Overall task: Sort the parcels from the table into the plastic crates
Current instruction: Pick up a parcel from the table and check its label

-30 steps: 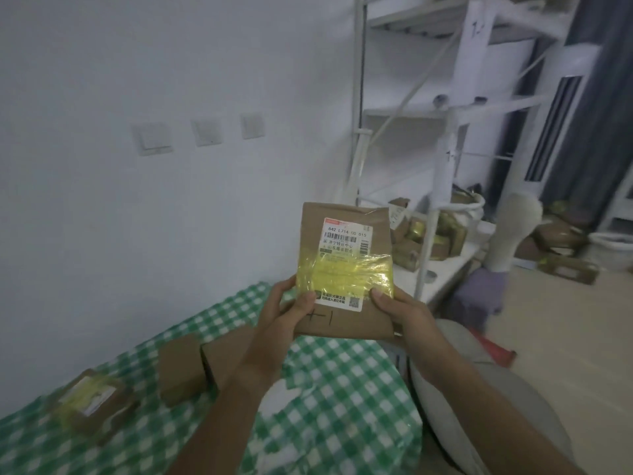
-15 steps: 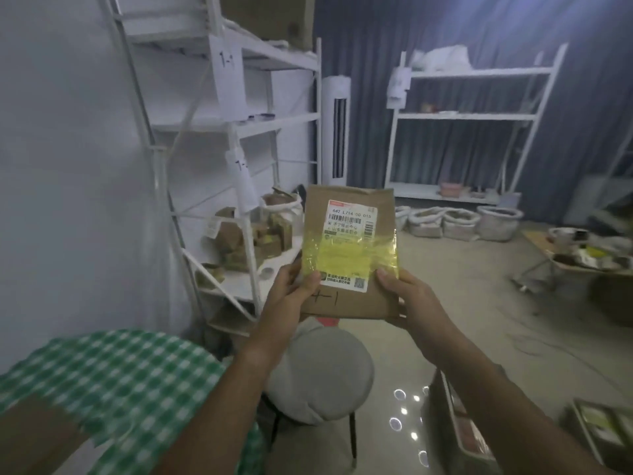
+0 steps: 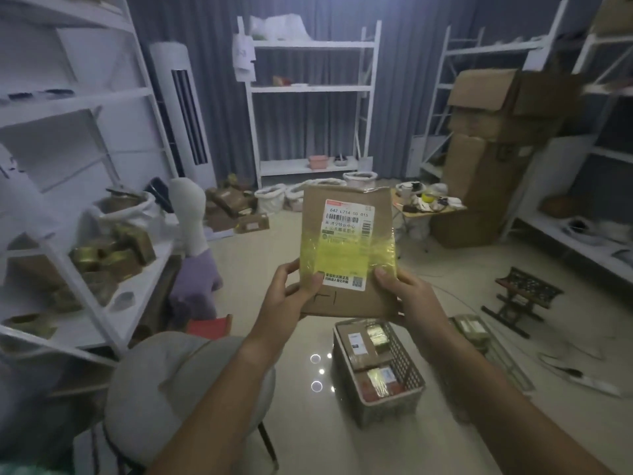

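White shelving (image 3: 310, 87) stood at twelve o'clock, stacked cartons (image 3: 493, 149) at two, a plastic crate (image 3: 407, 371) holding parcels at five, the brown parcel (image 3: 346, 252) upright at centre hiding floor sacks, left hand (image 3: 287, 296) and right hand (image 3: 407, 296) both gripping its lower corners

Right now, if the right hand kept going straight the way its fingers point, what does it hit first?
The right hand grips the parcel at its lower right edge, its fingers pointing up and leftward into the parcel. So the first thing met is the parcel itself, already touching. Beyond it, depth is unclear.
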